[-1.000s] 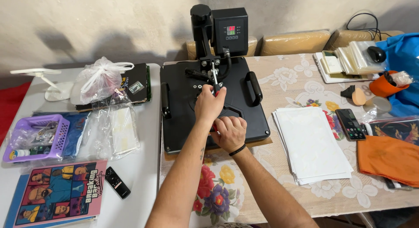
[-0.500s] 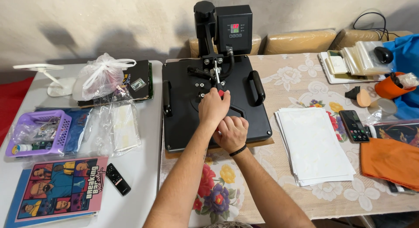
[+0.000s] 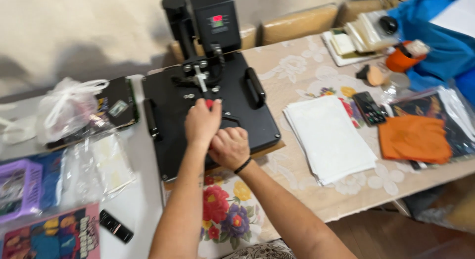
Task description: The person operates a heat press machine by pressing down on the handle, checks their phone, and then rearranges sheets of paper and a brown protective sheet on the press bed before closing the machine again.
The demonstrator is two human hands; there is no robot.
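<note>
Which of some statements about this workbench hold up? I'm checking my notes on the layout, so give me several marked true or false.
1. Both hands grip the red-handled lever of the heat press. True: the left hand sits ahead of the right hand.
2. The stack of white sheets lies left of the press. False: it lies to its right.
3. The right wrist wears a black band. True.
4. The phone rests on the orange cloth. False: it lies beside it, on the tablecloth.
5. The white plastic bag sits left of the press. True.
</note>
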